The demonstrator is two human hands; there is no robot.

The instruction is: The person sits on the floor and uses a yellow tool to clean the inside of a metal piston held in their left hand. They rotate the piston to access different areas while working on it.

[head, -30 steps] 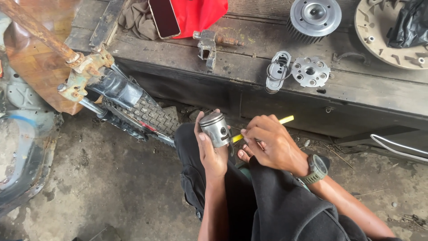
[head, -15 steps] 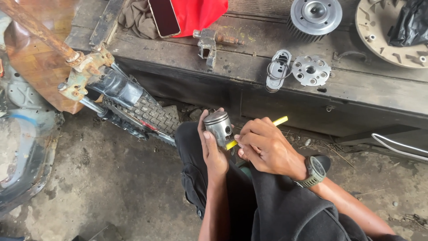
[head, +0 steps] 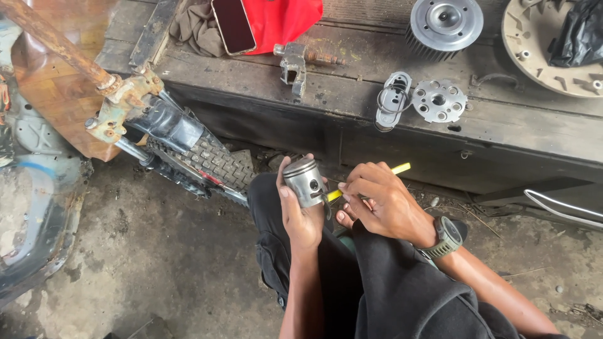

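The left hand (head: 300,216) gripped a smooth, grey metal piston (head: 304,182), a short cylinder standing nearly upright, crown tilted up-left, pin hole facing right. Just right of the piston, the right hand (head: 383,201) pinched a thin yellow stick (head: 399,168), its long axis slanting up-right, lower tip touching the piston's side.

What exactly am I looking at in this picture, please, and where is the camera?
The camera sits on a person's head, looking down at their own two hands. The left hand holds a small metal piston. The right hand, with a wristwatch, pokes a thin yellow tool at the piston's side. Ahead, a dark wooden bench carries a phone, a red cloth, a finned metal disc and a small holed plate. A knobbly tyre lies lower left.
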